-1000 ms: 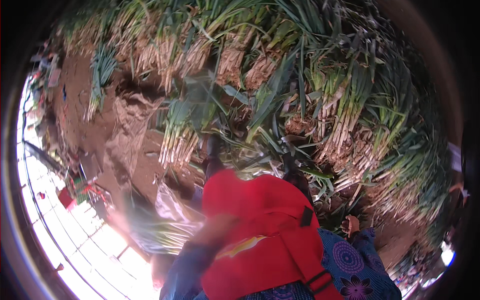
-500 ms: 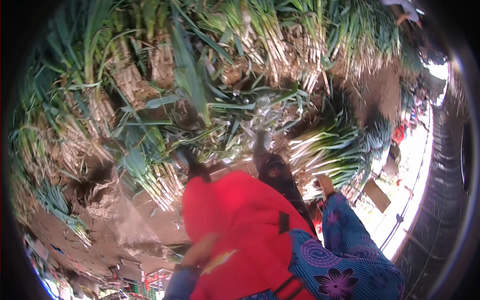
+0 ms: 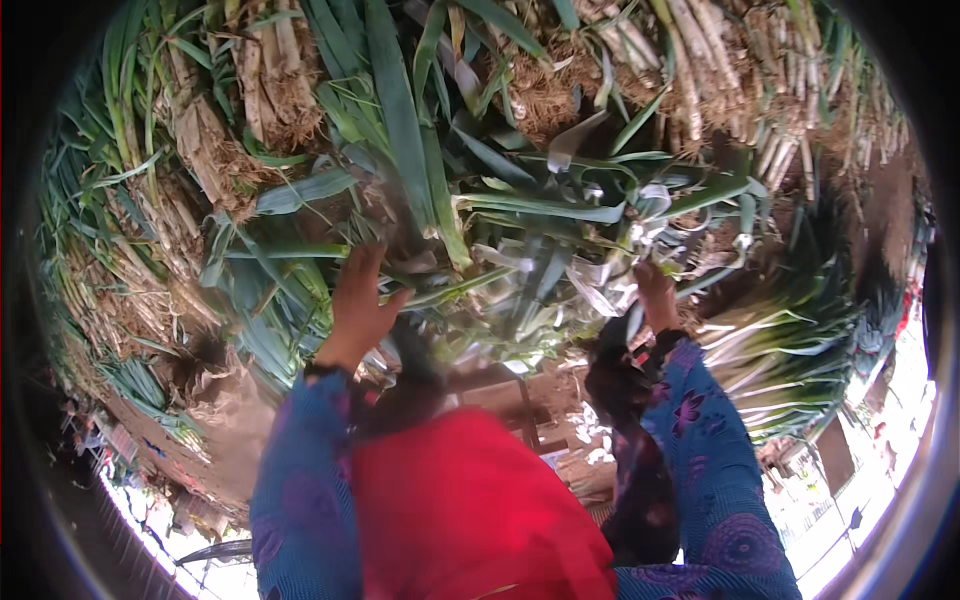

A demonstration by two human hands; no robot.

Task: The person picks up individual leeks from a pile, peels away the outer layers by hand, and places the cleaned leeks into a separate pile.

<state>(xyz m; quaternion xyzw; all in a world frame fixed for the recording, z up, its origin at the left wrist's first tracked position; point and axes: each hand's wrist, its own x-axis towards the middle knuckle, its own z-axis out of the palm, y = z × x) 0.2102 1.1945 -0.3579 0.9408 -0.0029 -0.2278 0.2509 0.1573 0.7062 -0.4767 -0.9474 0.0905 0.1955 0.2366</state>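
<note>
Loose green onion leaves and peeled skins lie in a pile on the ground before my feet. At the pile's left side, my left hand is stretched out with fingers and thumb apart, holding nothing. My right hand reaches down at the pile's right side, close to the pale skins, its fingers extended and open. Long leaves lie across the pile's far side. Right of my right hand is a spread of cleaned green onions with white stalks. A bundle lies by my left forearm.
Bundles of unpeeled green onions with roots stand along the far and left sides. More rooted bundles are at the far right. My red apron and dark boots are close below. Brown sheeting lies at the left.
My left hand has moved from the red apron forward to the pile's left side. My right hand has come forward to the pile's right side. The view has tilted and moved closer to the pile.
</note>
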